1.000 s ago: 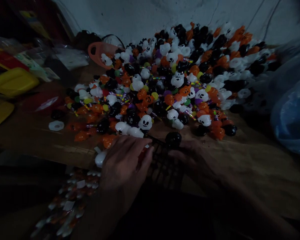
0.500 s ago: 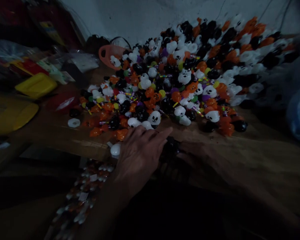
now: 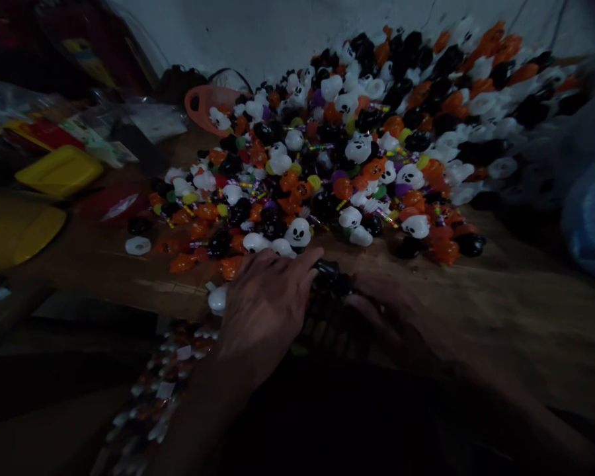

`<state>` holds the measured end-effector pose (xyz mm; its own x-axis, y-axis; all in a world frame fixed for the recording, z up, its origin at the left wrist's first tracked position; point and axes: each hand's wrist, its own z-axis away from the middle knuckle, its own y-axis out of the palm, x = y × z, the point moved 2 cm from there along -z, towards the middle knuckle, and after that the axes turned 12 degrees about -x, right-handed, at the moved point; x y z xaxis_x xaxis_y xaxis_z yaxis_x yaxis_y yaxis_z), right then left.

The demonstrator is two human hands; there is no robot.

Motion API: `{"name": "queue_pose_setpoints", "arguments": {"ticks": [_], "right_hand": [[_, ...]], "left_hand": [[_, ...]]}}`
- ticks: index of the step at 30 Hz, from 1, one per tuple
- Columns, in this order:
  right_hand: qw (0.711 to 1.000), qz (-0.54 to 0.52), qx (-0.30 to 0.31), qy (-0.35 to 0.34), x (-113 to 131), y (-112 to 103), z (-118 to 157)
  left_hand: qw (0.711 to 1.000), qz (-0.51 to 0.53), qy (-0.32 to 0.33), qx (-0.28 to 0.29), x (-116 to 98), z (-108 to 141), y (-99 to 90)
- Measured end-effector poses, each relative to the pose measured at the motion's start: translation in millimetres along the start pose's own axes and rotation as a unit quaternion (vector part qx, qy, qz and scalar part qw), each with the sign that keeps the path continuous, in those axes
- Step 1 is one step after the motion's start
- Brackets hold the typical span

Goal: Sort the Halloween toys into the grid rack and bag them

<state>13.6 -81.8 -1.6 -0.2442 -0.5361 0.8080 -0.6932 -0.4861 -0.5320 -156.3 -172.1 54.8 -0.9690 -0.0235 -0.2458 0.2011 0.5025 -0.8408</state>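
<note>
Container [image 3: 60,170], yellow, far left on the counter [image 3: 506,304]; then white piece [image 3: 218,300] beside the left hand [image 3: 268,294], curled near a black toy [image 3: 330,270], grip too dark to tell; heaped toys [image 3: 300,231] behind; black toy between both hands, pinched by the right hand [image 3: 379,303].

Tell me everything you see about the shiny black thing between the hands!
The black thing looks like glossy plastic, lumpy and rounded, its lower part lost in darkness. It is between the left hand and right hand, nearer than the colourful pile. The right hand seems to touch it; left contact is unclear.
</note>
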Motion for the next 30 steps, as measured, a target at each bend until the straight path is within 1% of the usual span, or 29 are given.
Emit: {"name": "queue_pose_setpoints", "arguments": {"ticks": [3,5,7,10,13,15,17,20,23,25,28,30], "right_hand": [[0.999,0.025,0.032,-0.010,-3,4,1],[0.999,0.021,0.032,-0.020,-3,7,-1],[1.000,0.009,0.007,-0.014,-5,12,-6],[0.998,-0.043,-0.043,0.024,-9,19,-16],[0.991,-0.103,-0.064,0.053,-14,30,-28],[0.987,-0.132,-0.070,0.054,-15,37,-36],[0.987,-0.140,-0.061,0.047,-15,42,-41],[0.992,-0.119,-0.038,0.032,-17,46,-44],[0.992,-0.111,-0.045,0.030,-19,46,-44],[0.991,-0.114,-0.049,0.045,-19,45,-44],[0.984,-0.144,-0.038,0.095,-20,45,-44],[0.982,-0.158,-0.039,0.092,-21,46,-43]], "left_hand": [[1.000,-0.008,-0.007,0.001,-1,-1,-0.1],[1.000,-0.012,-0.023,-0.012,-1,0,-0.4],[0.999,-0.003,-0.040,-0.035,1,1,-1.4],[0.997,0.032,-0.050,-0.054,3,4,-3.5],[0.995,0.034,-0.065,-0.060,4,6,-5.5],[0.994,0.019,-0.080,-0.066,5,7,-6.4],[0.994,0.005,-0.089,-0.063,5,7,-6.6],[0.995,-0.003,-0.089,-0.049,6,7,-5.7],[0.994,-0.010,-0.100,-0.044,6,7,-4.5],[0.992,-0.014,-0.116,-0.042,6,8,-4.0],[0.990,-0.023,-0.133,-0.040,7,8,-3.9],[0.990,-0.031,-0.131,-0.034,7,8,-3.8]]}}
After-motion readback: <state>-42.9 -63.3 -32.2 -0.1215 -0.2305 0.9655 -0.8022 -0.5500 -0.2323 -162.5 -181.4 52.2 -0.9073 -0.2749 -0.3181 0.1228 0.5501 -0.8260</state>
